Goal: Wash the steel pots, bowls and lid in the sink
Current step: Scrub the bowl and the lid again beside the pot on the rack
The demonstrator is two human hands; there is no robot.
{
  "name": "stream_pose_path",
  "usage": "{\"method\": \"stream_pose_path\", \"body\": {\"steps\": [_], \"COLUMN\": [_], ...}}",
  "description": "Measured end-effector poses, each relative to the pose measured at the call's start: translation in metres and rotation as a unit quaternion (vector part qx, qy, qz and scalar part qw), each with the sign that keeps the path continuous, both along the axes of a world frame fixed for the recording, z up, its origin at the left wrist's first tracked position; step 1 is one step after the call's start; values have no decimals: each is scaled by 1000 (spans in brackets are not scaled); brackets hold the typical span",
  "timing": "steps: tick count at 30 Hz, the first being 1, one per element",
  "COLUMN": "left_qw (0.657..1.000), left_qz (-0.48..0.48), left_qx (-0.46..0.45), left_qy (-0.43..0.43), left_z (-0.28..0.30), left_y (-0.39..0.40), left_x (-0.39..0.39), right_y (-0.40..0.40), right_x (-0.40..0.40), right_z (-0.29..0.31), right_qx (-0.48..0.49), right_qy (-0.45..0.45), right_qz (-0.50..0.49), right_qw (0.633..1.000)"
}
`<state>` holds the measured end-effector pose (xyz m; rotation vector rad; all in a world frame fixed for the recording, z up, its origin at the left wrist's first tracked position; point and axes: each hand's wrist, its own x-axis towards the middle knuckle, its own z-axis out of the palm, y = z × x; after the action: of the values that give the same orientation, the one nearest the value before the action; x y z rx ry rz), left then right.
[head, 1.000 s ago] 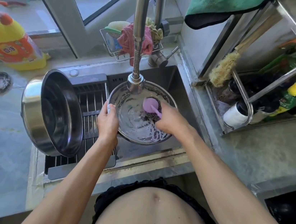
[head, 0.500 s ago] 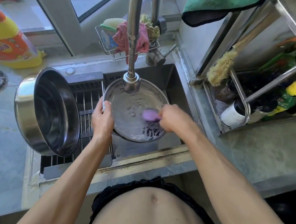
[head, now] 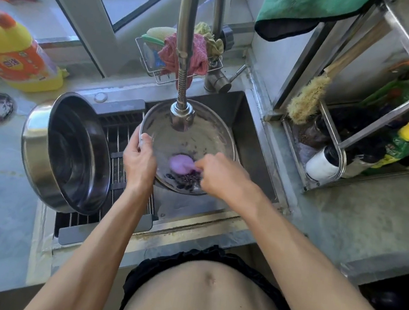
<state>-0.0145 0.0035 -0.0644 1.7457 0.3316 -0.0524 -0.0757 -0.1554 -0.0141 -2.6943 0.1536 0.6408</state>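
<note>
A round steel bowl [head: 208,139] is tilted over the sink [head: 249,140], just under the faucet head [head: 181,115]. My left hand [head: 139,160] grips the bowl's left rim. My right hand [head: 217,174] holds a purple-handled scrub brush [head: 181,167], whose dark bristles press against the bowl's lower inside. A large steel pot [head: 68,152] lies tipped on its side on the drying rack [head: 118,169] to the left, its opening facing right.
A yellow and orange detergent bottle [head: 16,54] stands on the counter at the far left. A wire caddy [head: 174,57] with cloths and sponges sits behind the faucet. A steel shelf rack [head: 359,118] with bottles and a brush stands on the right, under a green towel [head: 308,7].
My right hand has dragged the brush from the bowl's upper middle down to its lower part. The left hand keeps its grip on the rim.
</note>
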Motion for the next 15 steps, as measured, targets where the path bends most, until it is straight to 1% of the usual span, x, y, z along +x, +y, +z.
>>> {"method": "stream_pose_path", "body": {"steps": [2,4,5,7,8,9,10,12,13,14,15], "left_qw": [1000,1000,1000,1000,1000,1000,1000,1000,1000,1000,1000], "left_qz": [14,-3,-16,-30,-28,-22,-16,-13,-16,-18,-17], "left_qx": [-2,-5,-6,7,12,11,7,6,7,13,17], "left_qy": [2,4,3,1,0,-1,1,5,1,-1,-4], "left_z": [3,4,4,2,0,-1,0,1,1,0,1], "left_y": [8,7,2,-7,-9,-8,-8,-5,-5,-4,-4], "left_x": [-1,-5,-7,-12,-12,-12,-11,-9,-9,-9,-9], "right_y": [-22,-36,-33,-14,-7,-6,-11,-25,-28,-26,-19], "right_x": [0,2,4,4,2,0,-1,-2,-3,-6,-8], "right_z": [-9,-19,-21,-20,-21,-20,-20,-21,-21,-21,-19], "right_qx": [-36,-83,-71,23,68,83,66,-6,-41,-44,-22], "right_qy": [-3,-29,-62,-109,-112,-100,-85,-64,-56,-40,-23], "right_qz": [-43,-96,-103,-73,-46,-24,-21,-65,-69,-52,-20], "right_qw": [998,991,990,991,990,991,994,996,995,997,999]}}
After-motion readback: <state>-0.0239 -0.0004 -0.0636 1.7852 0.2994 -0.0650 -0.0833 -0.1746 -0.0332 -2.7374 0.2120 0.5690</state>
